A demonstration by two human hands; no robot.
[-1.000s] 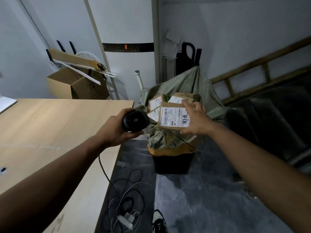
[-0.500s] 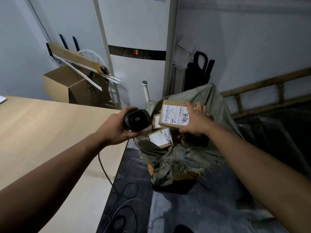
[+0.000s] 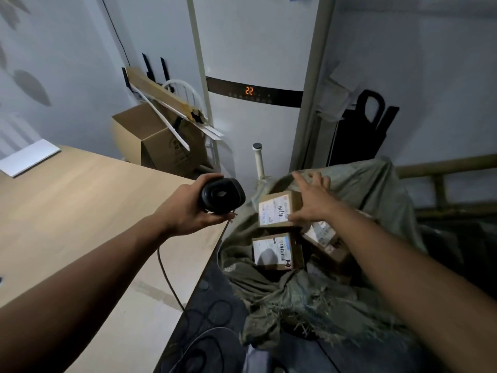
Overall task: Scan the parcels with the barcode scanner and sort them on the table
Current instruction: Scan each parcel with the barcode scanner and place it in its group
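My left hand (image 3: 185, 208) grips a black barcode scanner (image 3: 222, 195) over the table's right edge, its cable hanging down past the edge. To its right a grey-green woven sack (image 3: 317, 300) lies open with several small cardboard parcels inside. My right hand (image 3: 312, 200) holds the top parcel (image 3: 277, 210) by its right side, thumb under the near corner and fingers spread over the far edge; its white label faces up. A second labelled parcel (image 3: 274, 251) lies just below it, and a third (image 3: 326, 239) is partly hidden under my right forearm.
The light wooden table (image 3: 80, 224) fills the left, with a white sheet (image 3: 27, 160) at its far corner. Behind stand an open cardboard box (image 3: 158, 138), a white appliance showing 22 (image 3: 255, 91) and a wooden rail (image 3: 446, 168). Cables (image 3: 209, 343) lie on the dark floor.
The view has tilted down and closer to the sack. The parcel in my right hand has gone from raised before the scanner to lower, over the sack. The scanner hand has hardly moved.
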